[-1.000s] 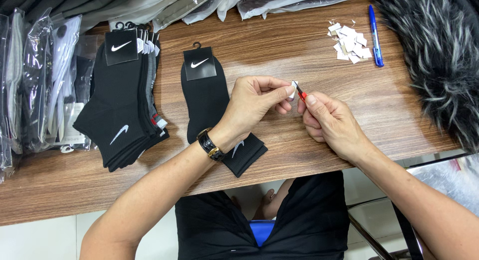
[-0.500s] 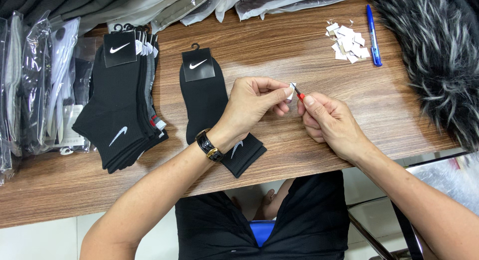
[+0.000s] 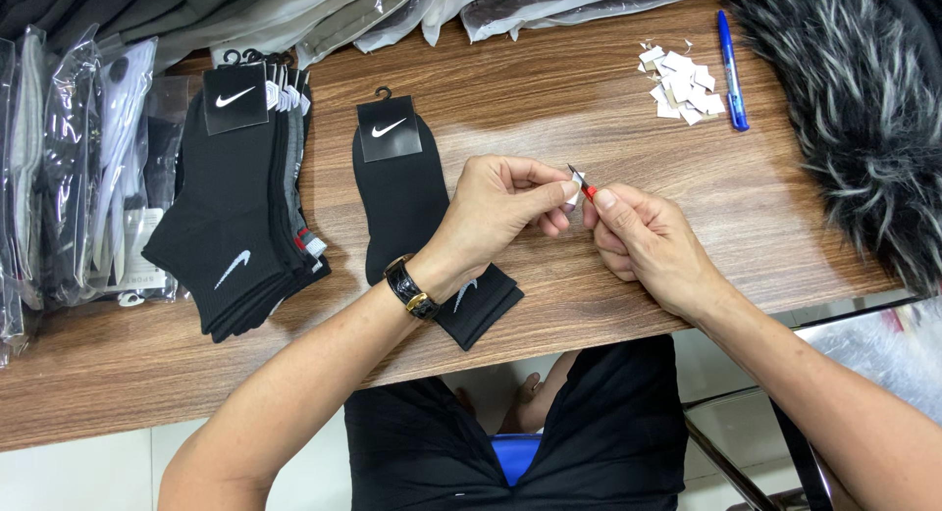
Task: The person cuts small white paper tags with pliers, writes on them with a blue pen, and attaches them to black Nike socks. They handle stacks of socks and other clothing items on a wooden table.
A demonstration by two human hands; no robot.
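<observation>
My left hand (image 3: pixel 500 207) pinches a small white tag (image 3: pixel 572 189) between thumb and fingers above the wooden table (image 3: pixel 549 99). My right hand (image 3: pixel 643 238) grips a small red-handled blade (image 3: pixel 582 182), its metal tip against the tag. Both hands meet just right of a black pair of socks (image 3: pixel 412 217) lying flat with a black card header and hook. A dark watch sits on my left wrist, over the sock's toe end.
A stack of black and grey socks (image 3: pixel 235 207) lies at the left, beside clear plastic bags (image 3: pixel 69 168). A pile of small white tags (image 3: pixel 682 84) and a blue pen (image 3: pixel 731 70) lie at the back right. Dark fur (image 3: pixel 854 119) covers the right corner.
Both hands stay together on the tag and blade; only slight finger shifts show.
</observation>
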